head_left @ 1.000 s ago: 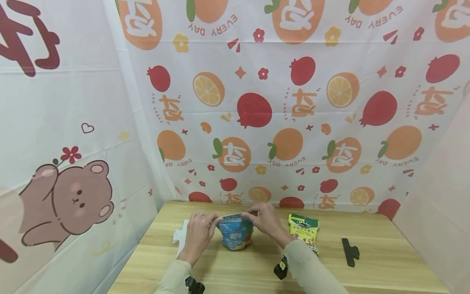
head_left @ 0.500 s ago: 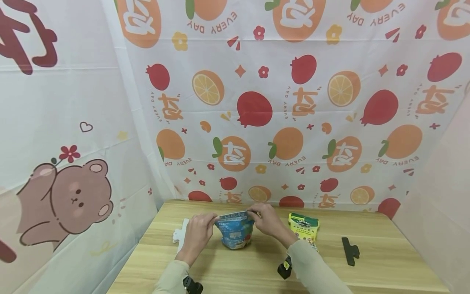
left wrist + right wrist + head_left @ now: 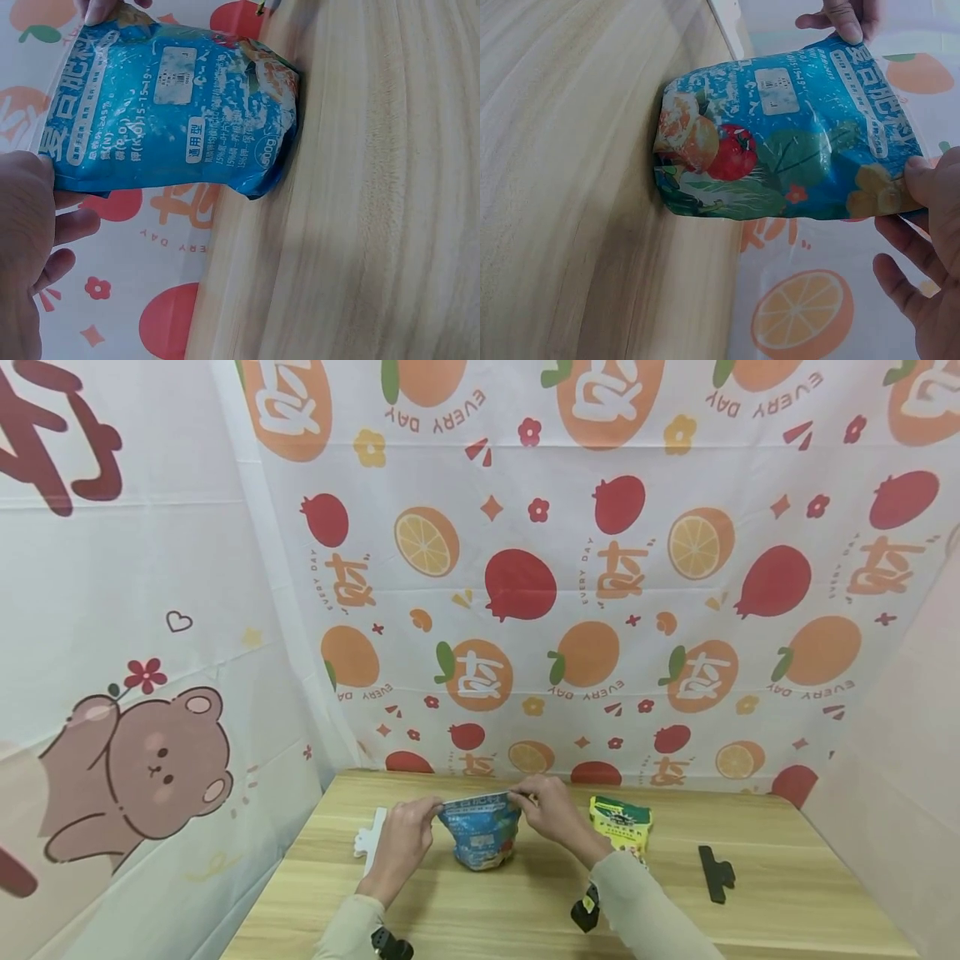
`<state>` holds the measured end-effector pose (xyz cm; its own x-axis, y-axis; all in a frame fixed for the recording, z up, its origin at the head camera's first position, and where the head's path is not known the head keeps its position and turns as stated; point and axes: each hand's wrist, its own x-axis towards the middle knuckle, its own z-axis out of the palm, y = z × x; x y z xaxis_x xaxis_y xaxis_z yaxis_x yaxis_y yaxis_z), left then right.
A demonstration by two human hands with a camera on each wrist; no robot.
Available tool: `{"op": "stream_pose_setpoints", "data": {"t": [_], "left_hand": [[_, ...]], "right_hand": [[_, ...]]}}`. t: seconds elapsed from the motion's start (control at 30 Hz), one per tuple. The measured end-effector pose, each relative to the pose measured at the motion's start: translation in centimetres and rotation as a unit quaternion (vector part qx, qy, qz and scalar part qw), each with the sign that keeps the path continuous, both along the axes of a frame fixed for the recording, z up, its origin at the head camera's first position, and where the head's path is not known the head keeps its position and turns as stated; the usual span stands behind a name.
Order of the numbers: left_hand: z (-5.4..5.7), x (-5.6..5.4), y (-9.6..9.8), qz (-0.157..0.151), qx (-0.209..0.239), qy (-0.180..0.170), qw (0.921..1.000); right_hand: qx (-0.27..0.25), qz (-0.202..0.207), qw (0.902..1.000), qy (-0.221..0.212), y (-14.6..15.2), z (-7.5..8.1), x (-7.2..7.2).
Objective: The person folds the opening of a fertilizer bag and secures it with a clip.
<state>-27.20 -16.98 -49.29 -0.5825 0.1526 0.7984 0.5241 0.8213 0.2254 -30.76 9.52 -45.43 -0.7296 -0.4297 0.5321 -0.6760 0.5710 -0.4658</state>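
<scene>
Clearly, both grips pinch the top edge of one blue bag (image 3: 483, 842): the left grip (image 3: 402, 843) has the left corner, the right grip (image 3: 551, 810) the right, and the edge runs taut between them. The bag stands upright on the worktop (image 3: 465, 922), between the two forearms. From the head, its print is too small to read; the left wrist view shows white lettering, a pale sticker and a "500g" mark, while the right wrist view brings out a printed tomato and leafy greens, with the right thumb on the bag's face. The bag bulges low down, but its contents are hidden.

Beside the left forearm lies a white clip (image 3: 369, 839), partly covered. A yellow-and-green packet (image 3: 621, 827) lies behind the right forearm, with a black clip (image 3: 716, 874) further right. Beyond the pale wood hangs a fruit-printed sheet (image 3: 600, 593); a bear-printed sheet (image 3: 161, 768) hangs at left.
</scene>
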Motion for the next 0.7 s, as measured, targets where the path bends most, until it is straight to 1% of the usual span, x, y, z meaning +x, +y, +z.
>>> {"op": "stream_pose_setpoints", "data": {"t": [0.07, 0.17, 0.27, 0.33, 0.43, 0.57, 0.7], "left_hand": [[0.06, 0.08, -0.01, -0.004, 0.006, -0.001, 1.0000], [0.11, 0.19, -0.03, -0.010, 0.011, -0.005, 0.9999], [0.15, 0.22, -0.04, -0.008, 0.012, -0.007, 0.9999], [0.24, 0.26, -0.06, -0.004, 0.012, -0.006, 0.9999], [0.35, 0.35, -0.18, 0.002, 0.024, -0.007, 0.9997], [0.49, 0.40, -0.35, -0.001, 0.041, -0.006, 0.9992], [0.50, 0.42, -0.48, -0.005, 0.038, 0.001, 0.9993]], "right_hand": [[-0.008, 0.001, 0.9999, 0.013, 0.01, 0.02, 0.02], [-0.024, 0.000, 0.9995, 0.019, 0.06, 0.02, 0.12], [-0.034, -0.006, 0.9992, 0.018, 0.19, 0.01, 0.16], [-0.037, -0.014, 0.9991, 0.012, 0.21, -0.02, 0.17], [-0.045, -0.026, 0.9987, 0.005, 0.19, -0.09, 0.16], [-0.074, -0.047, 0.9961, -0.013, 0.27, -0.34, -0.02], [-0.103, -0.066, 0.9921, -0.030, 0.39, -0.56, -0.10]]}}
